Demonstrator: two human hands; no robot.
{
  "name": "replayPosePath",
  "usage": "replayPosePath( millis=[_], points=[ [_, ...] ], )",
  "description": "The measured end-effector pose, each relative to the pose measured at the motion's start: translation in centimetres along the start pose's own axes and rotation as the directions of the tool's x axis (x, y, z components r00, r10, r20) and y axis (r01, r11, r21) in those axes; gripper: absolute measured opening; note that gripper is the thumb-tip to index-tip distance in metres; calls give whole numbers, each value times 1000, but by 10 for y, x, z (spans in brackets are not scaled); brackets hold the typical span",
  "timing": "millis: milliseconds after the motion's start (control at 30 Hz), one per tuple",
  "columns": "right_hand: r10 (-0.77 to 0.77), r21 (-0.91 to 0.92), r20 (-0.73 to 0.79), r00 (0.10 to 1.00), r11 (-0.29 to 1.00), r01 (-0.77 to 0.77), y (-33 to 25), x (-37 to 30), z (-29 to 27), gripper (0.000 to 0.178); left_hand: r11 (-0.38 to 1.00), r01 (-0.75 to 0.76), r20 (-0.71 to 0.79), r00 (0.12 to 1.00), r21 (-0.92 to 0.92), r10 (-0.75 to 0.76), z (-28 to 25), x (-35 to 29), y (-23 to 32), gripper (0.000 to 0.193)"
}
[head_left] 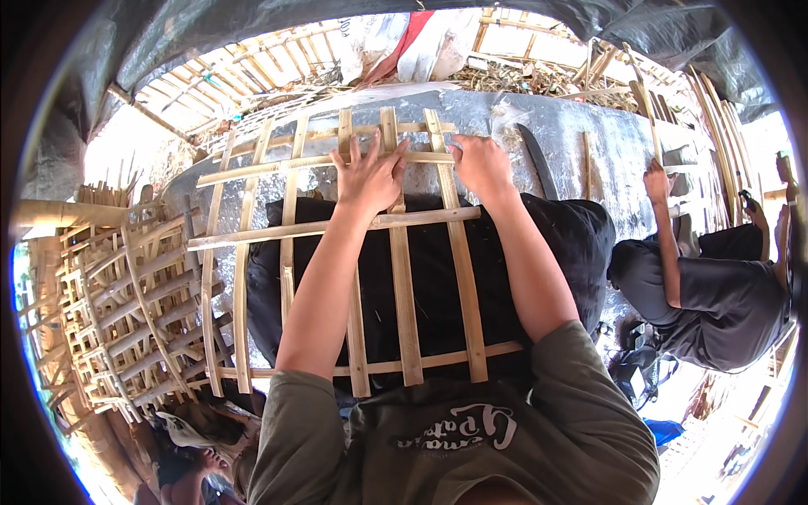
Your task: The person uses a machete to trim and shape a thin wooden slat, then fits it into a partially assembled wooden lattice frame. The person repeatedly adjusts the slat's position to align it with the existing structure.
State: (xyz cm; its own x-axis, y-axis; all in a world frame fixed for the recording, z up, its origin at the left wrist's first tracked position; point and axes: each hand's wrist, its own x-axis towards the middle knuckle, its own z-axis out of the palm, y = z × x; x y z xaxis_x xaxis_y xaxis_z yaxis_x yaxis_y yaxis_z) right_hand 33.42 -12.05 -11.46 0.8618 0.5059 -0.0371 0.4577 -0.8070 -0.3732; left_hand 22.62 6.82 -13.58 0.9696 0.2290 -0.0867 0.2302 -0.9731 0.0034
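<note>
A bamboo lattice frame (pixel 407 307) of several long slats and crosspieces lies across my lap, over dark cloth (pixel 547 227). My left hand (pixel 368 172) rests on it with fingers spread, over an upper bamboo crosspiece (pixel 269 168). At that crosspiece's right end, beside the rightmost long slat, my right hand (pixel 484 171) has its fingers curled in and appears to pinch the end. The undersides of the fingers are hidden. Another crosspiece (pixel 337 225) passes beneath my left wrist.
A grey sheet (pixel 471 109) spreads ahead, with a long dark curved strip (pixel 539 160) and a thin stick (pixel 587 164) on it. Stacked bamboo lattices (pixel 126 311) stand at left. At right sits another person (pixel 715 295), one hand on a stick. Bamboo strips (pixel 715 118) lean behind.
</note>
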Motion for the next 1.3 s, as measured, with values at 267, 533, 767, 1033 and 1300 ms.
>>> replayPosePath(
  millis=[267,533,767,1033,1300],
  points=[
    [-41,-153,297,954,984,89,-25,-33,19,84,1000,8,-24,1000,-1,-8,3,1,0,47],
    [-45,-154,336,941,983,102,-22,-31,19,88,1000,28,0,1000,3,-28,-4,-1,4,50],
    [-63,-160,313,948,980,118,-18,-29,24,89,999,33,19,999,-9,-33,-7,-2,5,53],
    [-89,-156,300,950,978,141,-17,-29,22,89,999,33,-2,999,-9,-33,-4,-1,5,53],
    [-86,-146,323,943,979,139,-17,-29,18,87,1000,24,11,1000,6,-24,-5,-2,4,55]
  ],
)
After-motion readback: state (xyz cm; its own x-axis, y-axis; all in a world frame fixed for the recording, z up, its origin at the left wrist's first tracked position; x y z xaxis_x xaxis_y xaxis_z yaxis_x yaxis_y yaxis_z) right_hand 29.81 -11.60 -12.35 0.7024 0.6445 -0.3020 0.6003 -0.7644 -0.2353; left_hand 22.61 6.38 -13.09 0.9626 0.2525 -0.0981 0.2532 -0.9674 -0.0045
